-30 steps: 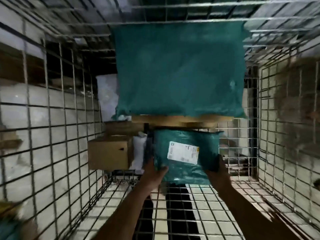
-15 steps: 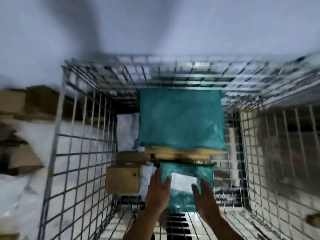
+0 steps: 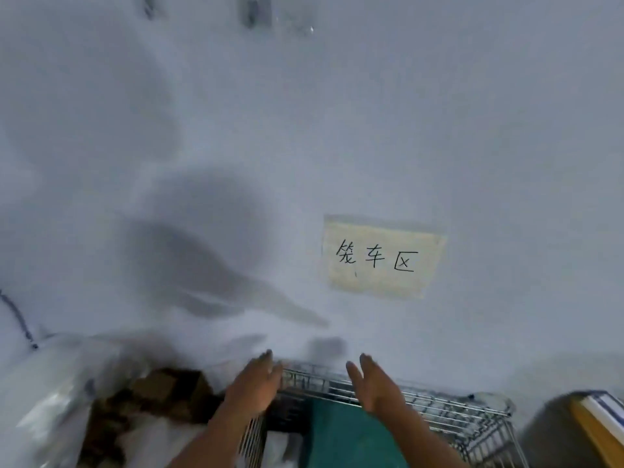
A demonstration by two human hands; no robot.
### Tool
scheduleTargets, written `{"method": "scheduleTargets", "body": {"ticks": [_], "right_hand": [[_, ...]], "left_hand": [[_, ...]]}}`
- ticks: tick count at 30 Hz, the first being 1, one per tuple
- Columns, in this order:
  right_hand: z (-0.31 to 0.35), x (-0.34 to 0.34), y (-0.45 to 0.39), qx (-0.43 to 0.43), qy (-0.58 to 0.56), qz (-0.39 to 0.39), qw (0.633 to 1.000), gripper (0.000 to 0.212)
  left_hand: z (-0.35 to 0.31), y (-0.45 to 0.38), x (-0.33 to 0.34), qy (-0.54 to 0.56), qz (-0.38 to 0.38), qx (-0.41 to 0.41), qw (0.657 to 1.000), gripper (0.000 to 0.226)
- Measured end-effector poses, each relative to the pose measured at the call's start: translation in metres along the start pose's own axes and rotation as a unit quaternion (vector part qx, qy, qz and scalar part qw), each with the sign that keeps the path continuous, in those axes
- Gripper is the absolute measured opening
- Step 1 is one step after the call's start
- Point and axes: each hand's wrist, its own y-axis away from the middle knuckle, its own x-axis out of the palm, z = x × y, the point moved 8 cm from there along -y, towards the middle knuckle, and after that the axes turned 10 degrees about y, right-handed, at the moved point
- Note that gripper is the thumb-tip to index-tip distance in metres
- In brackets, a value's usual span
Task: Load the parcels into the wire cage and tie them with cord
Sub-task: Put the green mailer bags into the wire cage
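View tilted up to wall sign. Left hand and right hand released teal parcel, grips relaxed, over wire cage at 6 o'clock.

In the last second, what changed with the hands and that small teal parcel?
Both hands let go of the small parcel and rose, open, to the wire cage top: left hand, right hand. The view tilted up to the wall. The big teal parcel stays inside.
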Motion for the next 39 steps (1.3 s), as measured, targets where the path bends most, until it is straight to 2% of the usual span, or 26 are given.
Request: {"method": "scheduleTargets", "body": {"ticks": [2, 4, 7, 12, 16, 21, 27, 30, 33, 39], "right_hand": [[0.057, -0.07, -0.009, -0.037, 0.037, -0.051, 0.997, 0.076], [0.121, -0.115, -0.003, -0.09, 0.033, -0.085, 0.992, 0.076], [0.209, -0.125, 0.008, -0.171, 0.065, -0.093, 0.979, 0.075], [0.373, -0.06, 0.047, -0.311, 0.096, -0.072, 0.943, 0.075], [0.511, 0.041, 0.125, -0.418, 0.13, -0.013, 0.899, 0.076], [0.659, 0.196, 0.254, -0.536, 0.178, 0.054, 0.824, 0.074], [0.796, 0.397, 0.391, -0.611, 0.202, 0.136, 0.754, 0.076], [0.839, 0.495, 0.438, -0.629, 0.227, 0.175, 0.722, 0.079], [0.851, 0.577, 0.459, -0.636, 0.248, 0.206, 0.701, 0.078], [0.843, 0.736, 0.43, -0.621, 0.313, 0.248, 0.674, 0.076]], "left_hand": [[-0.034, 0.012, -0.097, -0.05, -0.082, 0.0, 0.995, 0.063], [-0.055, 0.046, -0.181, -0.027, -0.179, 0.026, 0.983, 0.072], [-0.057, 0.111, -0.269, -0.054, -0.269, 0.036, 0.961, 0.073], [0.04, 0.25, -0.355, -0.038, -0.377, -0.06, 0.923, 0.071], [0.171, 0.399, -0.39, -0.003, -0.445, -0.159, 0.882, 0.072], [0.344, 0.591, -0.386, 0.055, -0.511, -0.295, 0.805, 0.077], [0.527, 0.761, -0.381, 0.109, -0.55, -0.404, 0.723, 0.08], [0.601, 0.795, -0.37, 0.138, -0.537, -0.427, 0.714, 0.077], [0.662, 0.802, -0.338, 0.17, -0.531, -0.446, 0.701, 0.075], [0.787, 0.768, -0.24, 0.278, -0.521, -0.49, 0.641, 0.062]]}}
